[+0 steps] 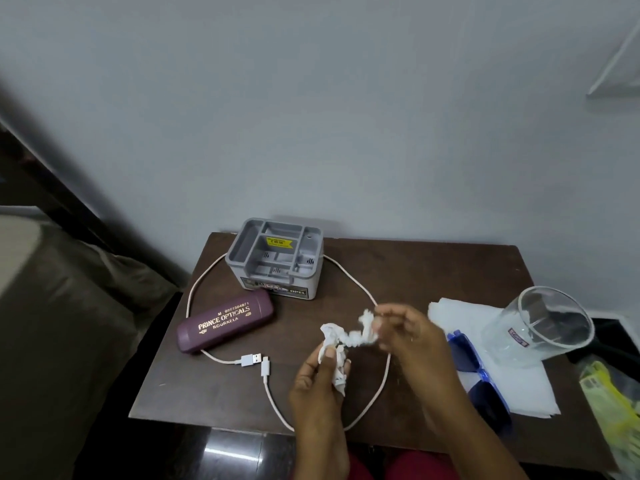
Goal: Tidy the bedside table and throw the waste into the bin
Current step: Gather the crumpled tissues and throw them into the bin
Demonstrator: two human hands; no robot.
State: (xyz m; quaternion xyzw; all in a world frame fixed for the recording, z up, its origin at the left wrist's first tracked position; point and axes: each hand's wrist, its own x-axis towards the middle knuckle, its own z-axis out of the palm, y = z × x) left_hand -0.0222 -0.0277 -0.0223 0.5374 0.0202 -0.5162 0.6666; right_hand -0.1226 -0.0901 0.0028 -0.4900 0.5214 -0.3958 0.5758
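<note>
A person holds a crumpled tissue (353,339) above the table (433,271). The left hand (318,382) is curled round its lower end and the right hand (408,334) pinches its upper end, at 2 o'clock from the left, so the wad stretches between the two grips. A cable (266,372) loops across the tabletop; from the tissue, a case (225,322) lies at 9 o'clock, a box (277,258) at 11 o'clock, and a glass (543,323) on a napkin (519,386) beside sunglasses (464,355) at 3 o'clock.
</note>
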